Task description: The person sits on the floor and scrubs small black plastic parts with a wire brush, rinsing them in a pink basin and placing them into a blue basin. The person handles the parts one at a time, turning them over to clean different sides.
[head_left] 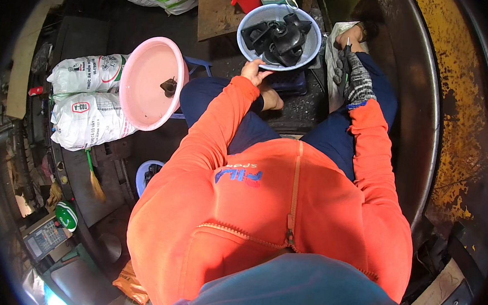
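My left hand (255, 71) is bare and reaches out of an orange sleeve to grip the near rim of a pale blue basin (247, 45). The basin holds several black moulded parts (279, 38). My right hand (358, 83) wears a grey knit glove with a blue cuff and rests on my right knee. It is closed on a thin dark tool (346, 53) that points away from me. A white cloth (333, 57) lies under that hand. My bare foot (271, 98) shows just below the basin.
A tilted pink basin (145, 93) with one small dark part (170, 86) sits on a blue stool at the left. White sacks (87, 106), a broom (94, 178), a small blue bowl (144, 174) and a green helmet (66, 215) lie beyond. A rusty curved metal wall (425, 107) stands right.
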A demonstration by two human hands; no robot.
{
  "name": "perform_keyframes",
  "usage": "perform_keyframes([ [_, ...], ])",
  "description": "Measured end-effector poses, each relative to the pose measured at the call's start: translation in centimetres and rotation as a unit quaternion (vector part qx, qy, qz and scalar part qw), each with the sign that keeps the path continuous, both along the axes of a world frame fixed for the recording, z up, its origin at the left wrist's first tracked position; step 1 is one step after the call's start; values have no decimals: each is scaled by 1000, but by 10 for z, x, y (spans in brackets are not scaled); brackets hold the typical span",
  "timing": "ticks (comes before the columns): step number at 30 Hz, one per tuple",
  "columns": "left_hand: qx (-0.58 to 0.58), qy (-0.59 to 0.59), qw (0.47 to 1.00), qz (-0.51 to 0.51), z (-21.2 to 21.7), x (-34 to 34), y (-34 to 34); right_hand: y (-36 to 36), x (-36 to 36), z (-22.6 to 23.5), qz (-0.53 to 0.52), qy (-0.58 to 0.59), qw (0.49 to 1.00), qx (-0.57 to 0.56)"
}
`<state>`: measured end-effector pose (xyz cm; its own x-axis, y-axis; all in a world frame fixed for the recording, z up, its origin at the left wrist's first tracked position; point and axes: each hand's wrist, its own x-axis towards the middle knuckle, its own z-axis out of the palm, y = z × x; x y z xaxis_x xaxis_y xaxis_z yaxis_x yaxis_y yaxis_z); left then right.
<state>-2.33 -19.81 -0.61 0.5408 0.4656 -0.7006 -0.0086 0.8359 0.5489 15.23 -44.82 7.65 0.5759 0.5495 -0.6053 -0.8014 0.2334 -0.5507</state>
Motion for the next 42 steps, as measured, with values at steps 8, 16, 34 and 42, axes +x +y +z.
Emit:
perform_keyframes([
  [8,354,333,874,5,10,-8,9,12,7,-5,83,-35,995,49],
  [16,725,378,436,-376,40,47,50,25,-9,8,90,-201,973,-75],
  [34,205,160,962,-78,-17,-14,44,89,-11,-63,234,-409,766,-437],
  [42,214,81,967,-107,-24,-4,43,84,-8,-63,139,-454,775,-418],
])
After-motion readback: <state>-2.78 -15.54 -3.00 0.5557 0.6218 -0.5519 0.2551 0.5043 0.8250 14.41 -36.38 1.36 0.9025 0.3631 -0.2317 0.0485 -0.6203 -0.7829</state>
